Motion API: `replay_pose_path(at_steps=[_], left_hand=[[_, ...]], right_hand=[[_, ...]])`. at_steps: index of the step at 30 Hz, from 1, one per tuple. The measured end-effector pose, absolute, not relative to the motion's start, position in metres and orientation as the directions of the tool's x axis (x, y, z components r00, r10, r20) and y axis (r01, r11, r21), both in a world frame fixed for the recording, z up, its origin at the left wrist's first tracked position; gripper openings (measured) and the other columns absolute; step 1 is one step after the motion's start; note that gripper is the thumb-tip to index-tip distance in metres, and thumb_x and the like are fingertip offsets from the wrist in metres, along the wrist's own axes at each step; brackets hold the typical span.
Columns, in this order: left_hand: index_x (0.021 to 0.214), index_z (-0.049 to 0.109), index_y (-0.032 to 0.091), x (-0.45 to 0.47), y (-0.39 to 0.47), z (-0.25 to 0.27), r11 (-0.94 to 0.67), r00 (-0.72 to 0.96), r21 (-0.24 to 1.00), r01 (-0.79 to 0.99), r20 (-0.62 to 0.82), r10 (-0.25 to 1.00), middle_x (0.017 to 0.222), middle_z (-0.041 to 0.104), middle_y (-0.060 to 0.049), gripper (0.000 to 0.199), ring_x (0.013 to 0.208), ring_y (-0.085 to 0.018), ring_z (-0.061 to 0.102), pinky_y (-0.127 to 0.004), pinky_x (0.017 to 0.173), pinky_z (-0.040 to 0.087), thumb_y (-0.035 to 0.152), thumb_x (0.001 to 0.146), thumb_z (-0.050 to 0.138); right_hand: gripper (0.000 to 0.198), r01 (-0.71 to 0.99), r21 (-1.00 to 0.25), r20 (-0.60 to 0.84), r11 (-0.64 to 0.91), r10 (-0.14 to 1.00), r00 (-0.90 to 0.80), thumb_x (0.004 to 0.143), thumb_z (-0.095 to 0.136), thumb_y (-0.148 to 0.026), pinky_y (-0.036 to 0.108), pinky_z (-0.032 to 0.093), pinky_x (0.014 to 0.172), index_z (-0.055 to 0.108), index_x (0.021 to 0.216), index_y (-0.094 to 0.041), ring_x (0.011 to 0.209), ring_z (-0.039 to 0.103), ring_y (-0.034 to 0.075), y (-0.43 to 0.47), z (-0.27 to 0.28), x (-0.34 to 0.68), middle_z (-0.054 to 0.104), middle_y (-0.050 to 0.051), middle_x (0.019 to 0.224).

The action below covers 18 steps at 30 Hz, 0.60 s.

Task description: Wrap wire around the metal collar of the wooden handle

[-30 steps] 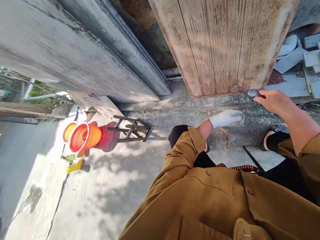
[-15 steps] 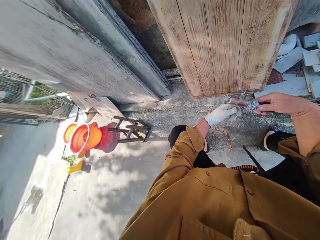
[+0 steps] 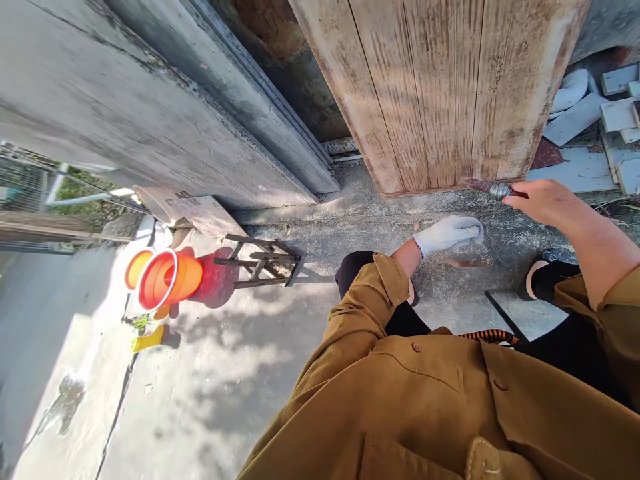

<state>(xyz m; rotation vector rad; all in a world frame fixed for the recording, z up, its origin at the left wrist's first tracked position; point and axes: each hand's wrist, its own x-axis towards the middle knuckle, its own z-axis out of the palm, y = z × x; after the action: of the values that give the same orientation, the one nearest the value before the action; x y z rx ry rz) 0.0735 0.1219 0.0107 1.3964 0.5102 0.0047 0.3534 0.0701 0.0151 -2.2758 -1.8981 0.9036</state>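
Note:
My right hand point(image 3: 543, 200), bare, grips the handle end of a hand tool bound with grey wire point(image 3: 499, 191). The tool's reddish-brown front end point(image 3: 476, 185) reaches the lower edge of an upright wooden plank panel point(image 3: 430, 100); whether it touches is unclear. My left hand point(image 3: 447, 235), in a white knitted glove, hovers below the panel, apart from the tool. Its fingers are curled together, and anything inside them is hidden. Under it, a thin brown piece point(image 3: 467, 263) shows on the concrete ground, its kind unclear.
Left of my legs stands a small dark wooden stool point(image 3: 267, 262). Farther left are orange buckets point(image 3: 187, 273) and a yellow object point(image 3: 149, 339). White boards and pieces point(image 3: 583, 120) lie at the right of the panel. A dark strip point(image 3: 503, 317) is between my feet.
My right hand has moved the wire-bound tool slightly up and away from my left hand, to the panel's bottom edge. My gloved left hand has dropped a little. The brown piece below looks differently turned.

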Motion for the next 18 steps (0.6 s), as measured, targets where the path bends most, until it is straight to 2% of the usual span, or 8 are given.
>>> replay_pose_path(at_steps=[2, 4, 8, 10, 11, 14, 16, 18], left_hand=[[0.095, 0.071, 0.014, 0.071, 0.122, 0.012, 0.171, 0.886, 0.932, 0.318, -0.357, 0.296, 0.088, 0.068, 0.000, 0.052, 0.063, -0.005, 0.051, -0.024, 0.064, 0.044, 0.065, 0.098, 0.081], [0.097, 0.071, 0.014, 0.070, 0.122, 0.011, 0.173, 0.873, 0.923, 0.345, -0.383, 0.301, 0.086, 0.068, 0.000, 0.050, 0.064, -0.006, 0.051, -0.024, 0.065, 0.045, 0.062, 0.097, 0.082], [0.097, 0.073, 0.013, 0.070, 0.124, 0.002, 0.175, 0.855, 0.900, 0.400, -0.435, 0.282, 0.088, 0.071, -0.001, 0.042, 0.076, -0.010, 0.058, -0.026, 0.077, 0.049, 0.053, 0.094, 0.085], [0.097, 0.075, 0.012, 0.071, 0.126, -0.002, 0.178, 0.853, 0.904, 0.390, -0.427, 0.300, 0.093, 0.074, -0.002, 0.039, 0.086, -0.013, 0.062, -0.028, 0.086, 0.052, 0.049, 0.092, 0.087], [0.097, 0.076, 0.012, 0.071, 0.127, -0.003, 0.184, 0.856, 0.911, 0.370, -0.411, 0.314, 0.095, 0.075, -0.003, 0.039, 0.090, -0.014, 0.064, -0.029, 0.089, 0.052, 0.049, 0.092, 0.088], [0.098, 0.076, 0.013, 0.070, 0.130, -0.004, 0.236, 0.866, 0.938, 0.254, -0.329, 0.376, 0.095, 0.075, -0.005, 0.048, 0.086, -0.014, 0.064, -0.029, 0.084, 0.053, 0.059, 0.091, 0.089], [0.098, 0.074, 0.014, 0.070, 0.132, -0.003, 0.262, 0.873, 0.952, 0.155, -0.257, 0.415, 0.092, 0.074, -0.006, 0.057, 0.077, -0.012, 0.062, -0.027, 0.074, 0.051, 0.069, 0.092, 0.087], [0.096, 0.071, 0.015, 0.069, 0.132, -0.003, 0.273, 0.873, 0.956, 0.105, -0.220, 0.435, 0.089, 0.071, -0.005, 0.061, 0.070, -0.010, 0.057, -0.025, 0.066, 0.046, 0.075, 0.094, 0.082]], right_hand=[[0.038, 0.934, -0.269, -0.465, -0.233, 0.881, 0.086, 0.103, 0.058, -0.061, 0.040, 0.041, 0.078, 0.070, 0.096, -0.025, 0.093, 0.067, 0.034, 0.071, 0.013, 0.349, 0.077, 0.016, 0.099], [0.033, 0.943, -0.267, -0.593, -0.198, 0.806, 0.001, 0.098, 0.065, -0.058, 0.040, 0.042, 0.079, 0.073, 0.095, -0.026, 0.094, 0.068, 0.034, 0.070, 0.012, 0.343, 0.078, 0.016, 0.101], [0.036, 0.860, -0.489, -0.803, -0.148, 0.461, -0.378, 0.088, 0.076, -0.059, 0.038, 0.043, 0.074, 0.074, 0.087, -0.023, 0.078, 0.063, 0.026, 0.061, 0.015, 0.335, 0.070, 0.008, 0.082], [0.042, 0.766, -0.616, -0.771, -0.184, 0.344, -0.537, 0.087, 0.079, -0.064, 0.036, 0.041, 0.070, 0.075, 0.088, -0.022, 0.072, 0.056, 0.021, 0.056, 0.022, 0.334, 0.063, 0.003, 0.075], [0.045, 0.701, -0.684, -0.720, -0.201, 0.344, -0.603, 0.086, 0.080, -0.067, 0.035, 0.040, 0.069, 0.077, 0.090, -0.022, 0.071, 0.053, 0.019, 0.054, 0.026, 0.334, 0.061, 0.002, 0.075], [0.056, 0.454, -0.862, -0.495, -0.226, 0.571, -0.655, 0.090, 0.079, -0.077, 0.033, 0.040, 0.068, 0.076, 0.089, -0.021, 0.069, 0.051, 0.016, 0.054, 0.042, 0.341, 0.061, 0.000, 0.075], [0.060, 0.308, -0.926, -0.353, -0.219, 0.794, -0.496, 0.093, 0.078, -0.080, 0.033, 0.039, 0.067, 0.073, 0.085, -0.021, 0.067, 0.050, 0.015, 0.055, 0.050, 0.348, 0.062, 0.001, 0.075], [0.060, 0.226, -0.954, -0.254, -0.196, 0.930, -0.266, 0.094, 0.079, -0.079, 0.033, 0.038, 0.066, 0.070, 0.083, -0.021, 0.066, 0.050, 0.015, 0.057, 0.054, 0.353, 0.062, 0.002, 0.075]])
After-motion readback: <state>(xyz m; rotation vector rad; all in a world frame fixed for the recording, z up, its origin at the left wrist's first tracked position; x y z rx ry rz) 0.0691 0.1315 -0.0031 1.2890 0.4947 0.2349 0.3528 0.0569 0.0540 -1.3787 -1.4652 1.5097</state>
